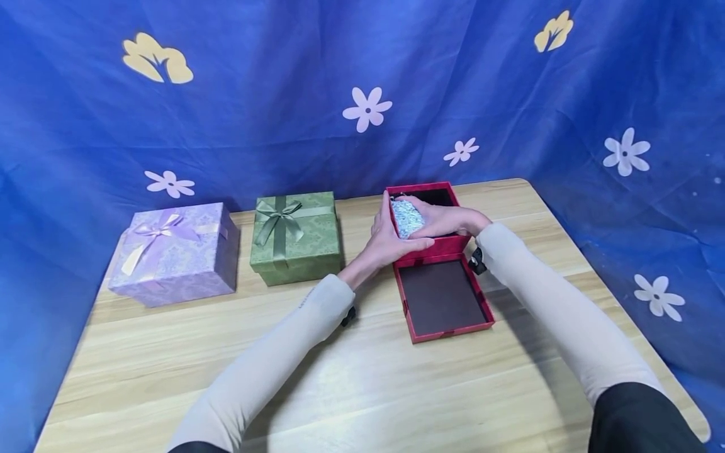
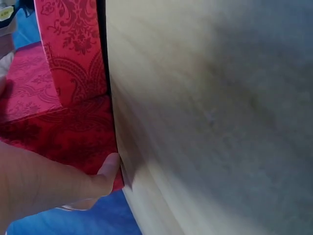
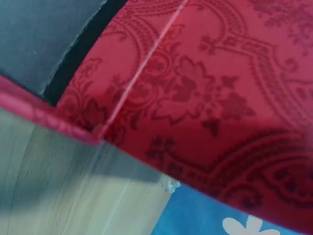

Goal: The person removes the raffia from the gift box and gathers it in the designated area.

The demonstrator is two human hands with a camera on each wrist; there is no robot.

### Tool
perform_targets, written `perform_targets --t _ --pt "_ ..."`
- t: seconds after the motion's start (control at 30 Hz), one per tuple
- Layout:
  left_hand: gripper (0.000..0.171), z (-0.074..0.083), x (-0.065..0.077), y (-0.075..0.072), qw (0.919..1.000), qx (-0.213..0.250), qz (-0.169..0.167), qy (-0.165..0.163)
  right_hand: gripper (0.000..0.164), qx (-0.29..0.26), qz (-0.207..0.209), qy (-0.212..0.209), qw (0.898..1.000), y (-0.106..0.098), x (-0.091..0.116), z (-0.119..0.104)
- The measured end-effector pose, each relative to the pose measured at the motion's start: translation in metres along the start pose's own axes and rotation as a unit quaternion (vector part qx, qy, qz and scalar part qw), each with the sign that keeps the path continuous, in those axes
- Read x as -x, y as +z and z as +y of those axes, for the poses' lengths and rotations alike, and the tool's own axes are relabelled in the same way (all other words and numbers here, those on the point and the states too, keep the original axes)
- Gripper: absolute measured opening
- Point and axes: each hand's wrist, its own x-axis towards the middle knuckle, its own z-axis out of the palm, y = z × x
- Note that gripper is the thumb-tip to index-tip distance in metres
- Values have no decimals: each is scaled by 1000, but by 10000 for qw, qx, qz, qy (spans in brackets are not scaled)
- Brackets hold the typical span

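Observation:
A red gift box stands uncovered at the back right of the table, dark inside. My left hand rests against its left side, straight fingers along the side wall and thumb across the front. In the left wrist view those fingers touch the patterned red wall near the tabletop. At the box's mouth, my right hand holds a pale blue, glittery item between thumb and fingers; its exact kind is unclear. The red lid lies dark side up against the box's front. The right wrist view shows no hand.
Left of the red box stands a green gift box with a bow. Farther left is a lilac gift box, also bowed. A blue curtain with flower prints hangs behind the wooden table.

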Motion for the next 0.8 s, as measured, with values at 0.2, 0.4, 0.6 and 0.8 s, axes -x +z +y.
perform_targets --t 0.2,0.4,0.6,0.8 --pt "146 0 0 0 9998 -160 24 -118 100 -224 -103 -354 9991 1 -10 5" --pt "145 1 -1 1 9998 -163 65 -74 74 -121 208 -496 9985 2 -13 5" --pt "145 1 -1 1 9998 -106 18 -177 69 -150 475 -604 9969 0 -11 5" --pt "144 1 0 0 9999 25 35 -116 76 -107 622 -448 9970 -3 0 -4"
